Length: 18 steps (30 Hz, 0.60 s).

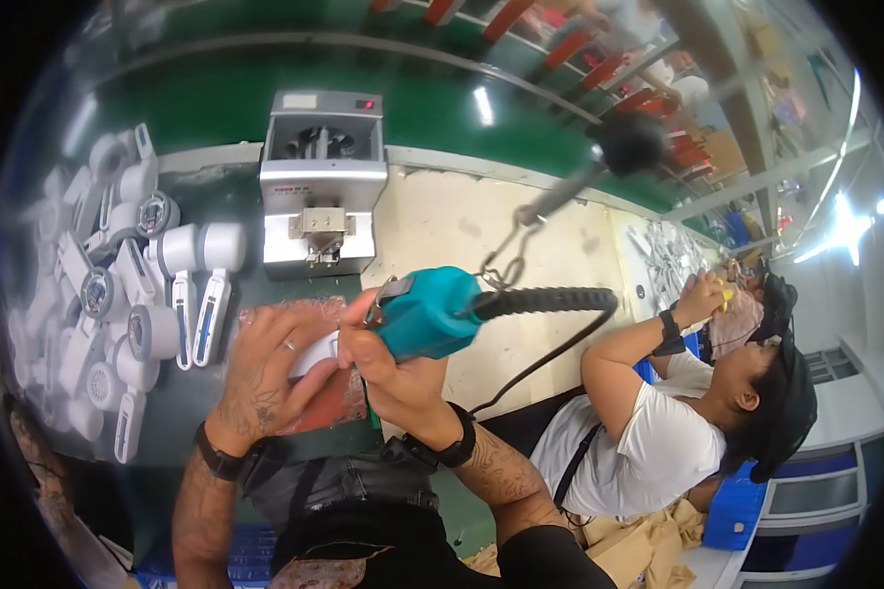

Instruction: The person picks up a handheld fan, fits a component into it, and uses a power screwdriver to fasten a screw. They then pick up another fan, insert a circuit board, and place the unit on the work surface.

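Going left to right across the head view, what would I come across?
Heap of white round-headed parts → left hand → teal power tool → co-worker's white shirt → blue bin.

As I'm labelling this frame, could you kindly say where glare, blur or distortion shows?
Head view: lamp at right flares starlike; dark knob at upper right is blurred. Head view again: pale ledge bows, corners go black, while the teal tool looks fairly sharp.
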Available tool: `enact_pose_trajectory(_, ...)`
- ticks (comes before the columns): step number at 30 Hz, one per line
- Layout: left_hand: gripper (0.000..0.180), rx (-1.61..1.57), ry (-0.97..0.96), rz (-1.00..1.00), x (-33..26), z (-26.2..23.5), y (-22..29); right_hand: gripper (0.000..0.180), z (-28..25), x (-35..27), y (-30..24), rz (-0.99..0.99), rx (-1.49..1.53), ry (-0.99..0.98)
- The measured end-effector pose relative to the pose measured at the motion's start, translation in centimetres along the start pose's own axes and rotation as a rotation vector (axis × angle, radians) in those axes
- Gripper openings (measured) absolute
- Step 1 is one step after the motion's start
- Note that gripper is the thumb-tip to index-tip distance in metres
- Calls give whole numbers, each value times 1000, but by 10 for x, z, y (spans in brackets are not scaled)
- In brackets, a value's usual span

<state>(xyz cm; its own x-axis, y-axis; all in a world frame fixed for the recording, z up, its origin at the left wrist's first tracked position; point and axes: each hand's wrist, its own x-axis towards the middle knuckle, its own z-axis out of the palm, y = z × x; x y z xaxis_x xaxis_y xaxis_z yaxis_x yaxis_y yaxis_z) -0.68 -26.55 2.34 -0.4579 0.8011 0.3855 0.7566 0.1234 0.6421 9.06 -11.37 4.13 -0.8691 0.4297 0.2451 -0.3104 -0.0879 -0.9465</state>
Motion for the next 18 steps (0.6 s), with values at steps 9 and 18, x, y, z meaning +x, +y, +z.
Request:
enact_pose_trajectory(9,35,207,-85,41,-2,-7,25,41,-39,42,-43,-347,43,393)
enact_pose_trajectory(18,27,-650,82,-378,49,-26,1,24,-62,62,0,-351,-261,560)
